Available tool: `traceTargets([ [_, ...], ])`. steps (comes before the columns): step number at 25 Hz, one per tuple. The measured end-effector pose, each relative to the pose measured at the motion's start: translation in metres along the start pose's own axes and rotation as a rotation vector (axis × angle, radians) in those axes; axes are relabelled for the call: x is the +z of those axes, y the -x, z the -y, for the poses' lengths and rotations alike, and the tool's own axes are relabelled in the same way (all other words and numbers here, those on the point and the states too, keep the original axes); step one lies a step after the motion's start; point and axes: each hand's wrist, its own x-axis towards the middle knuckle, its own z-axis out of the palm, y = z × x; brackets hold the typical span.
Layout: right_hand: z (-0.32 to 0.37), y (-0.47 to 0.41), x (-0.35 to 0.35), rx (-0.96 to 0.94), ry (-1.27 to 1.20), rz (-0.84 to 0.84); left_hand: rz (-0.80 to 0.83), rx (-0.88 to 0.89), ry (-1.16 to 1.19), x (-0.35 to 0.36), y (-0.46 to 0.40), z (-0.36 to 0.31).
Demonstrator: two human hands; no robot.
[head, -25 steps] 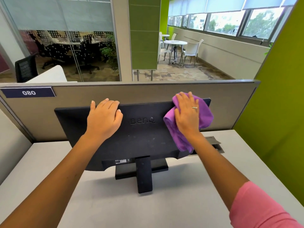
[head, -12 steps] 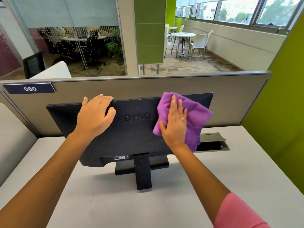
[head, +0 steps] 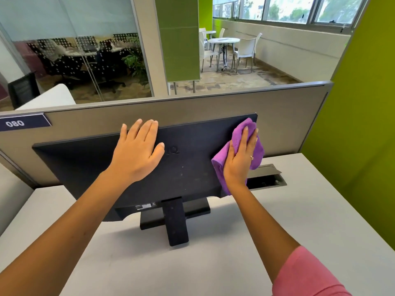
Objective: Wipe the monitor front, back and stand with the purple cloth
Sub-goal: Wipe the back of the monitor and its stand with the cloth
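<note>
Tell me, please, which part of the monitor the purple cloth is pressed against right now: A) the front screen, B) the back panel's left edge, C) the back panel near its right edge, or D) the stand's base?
C: the right hand presses the purple cloth flat on the monitor back, by its right edge.

2 bare forearms. Right arm: pink sleeve (head: pixel 307 274) to above elbow. Right hand (head: pixel 239 161): thin ring (head: pixel 251 157) on 1 finger. Left hand (head: pixel 136 154): nothing worn.

Single head-worn wide-angle view, looking forward and down from above the desk (head: pixel 277 221), close on the back of the monitor (head: pixel 192 167) at arm's reach, partition (head: pixel 288 116) just behind it, office floor and windows far beyond.
</note>
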Motion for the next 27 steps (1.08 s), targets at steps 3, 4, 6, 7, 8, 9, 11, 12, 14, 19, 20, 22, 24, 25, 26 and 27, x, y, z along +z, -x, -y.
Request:
traceTargets([
  [3,0.021,-0.034,-0.010,-0.047,-0.001,-0.074,0.031,0.067,0.013,0.002,-0.020,-0.023],
  [4,0.028,-0.040,-0.012,-0.124,0.048,-0.089,0.041,0.084,0.020,0.003,-0.027,-0.030],
  [6,0.038,-0.042,-0.007,-0.343,0.175,-0.073,0.061,0.090,0.042,0.003,-0.039,-0.042],
  [7,0.038,-0.039,-0.003,-0.436,0.222,-0.041,0.071,0.080,0.056,0.002,-0.044,-0.047],
  [8,0.035,-0.033,0.000,-0.494,0.252,-0.012,0.080,0.068,0.066,0.002,-0.047,-0.051],
  [9,0.031,-0.027,0.003,-0.519,0.266,0.003,0.085,0.058,0.072,0.002,-0.049,-0.054],
  [11,0.022,-0.017,0.004,-0.461,0.251,-0.013,0.090,0.053,0.069,0.001,-0.050,-0.056],
  [12,0.017,-0.012,0.002,-0.393,0.229,-0.015,0.089,0.054,0.064,0.000,-0.049,-0.056],
  [14,0.008,-0.002,-0.002,-0.180,0.132,0.017,0.081,0.056,0.054,0.001,-0.047,-0.055],
  [19,-0.024,0.031,0.002,0.201,-0.159,0.057,0.077,0.066,0.031,0.004,-0.042,-0.056],
  [20,-0.024,0.034,0.003,0.194,-0.141,0.064,0.084,0.067,0.024,0.003,-0.042,-0.055],
  [22,-0.011,0.028,0.004,0.174,-0.113,0.056,0.106,0.065,0.022,0.002,-0.043,-0.053],
  [24,0.010,0.009,0.003,0.161,-0.131,-0.008,0.126,0.067,0.023,0.001,-0.045,-0.052],
  [25,0.021,-0.001,0.001,0.123,-0.120,-0.059,0.132,0.068,0.021,0.001,-0.045,-0.052],
  [26,0.030,-0.009,0.001,0.064,-0.070,-0.107,0.134,0.067,0.020,0.001,-0.045,-0.052],
  [27,0.035,-0.013,0.003,-0.016,0.009,-0.128,0.129,0.066,0.021,0.002,-0.045,-0.052],
])
